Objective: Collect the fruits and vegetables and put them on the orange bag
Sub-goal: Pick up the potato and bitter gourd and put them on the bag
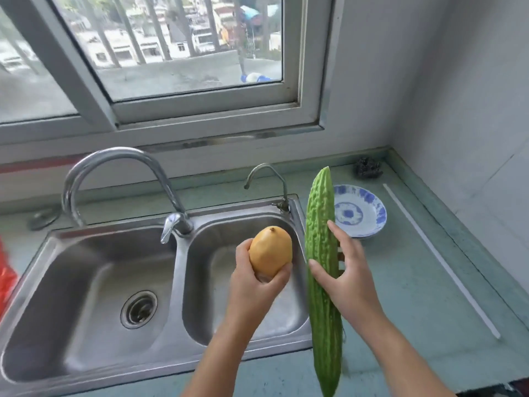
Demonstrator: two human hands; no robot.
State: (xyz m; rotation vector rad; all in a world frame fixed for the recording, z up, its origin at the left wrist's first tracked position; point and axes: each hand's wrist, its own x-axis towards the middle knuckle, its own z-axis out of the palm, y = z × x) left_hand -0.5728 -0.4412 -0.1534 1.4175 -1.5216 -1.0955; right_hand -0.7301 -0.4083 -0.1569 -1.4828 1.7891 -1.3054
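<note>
A: What is nearest to you?

B: My right hand (347, 275) grips a long, bumpy green bitter gourd (323, 310), with the thumb across its front and the fingers curled behind it. It stands nearly upright, its near end at the bottom edge of view and its tip pointing away from me.

A: And the other hand?

B: My left hand (252, 282), just left of the gourd, wraps round the lower half of a yellow, egg-shaped mango (270, 250), stem end up. I hold it above the right basin of the double stainless steel sink (178, 282).

A: Where is the bag?

B: Only a sliver of the orange mesh bag (6, 275) shows at the left edge, beside the left basin and well apart from both hands.

A: What lies beyond?

B: On the pale green countertop (415, 296), right of the sink, a thin white stick (440, 260) runs near to far. Behind my right hand sits a white bowl with blue flowers (362, 210), and in the far corner a dark scouring pad (369, 167). A tall curved chrome tap (114, 156) rises behind the sink's divider, with a smaller curved tap (284, 193) at the right basin's far corner. Farthest is the grey-framed window (200, 110).
</note>
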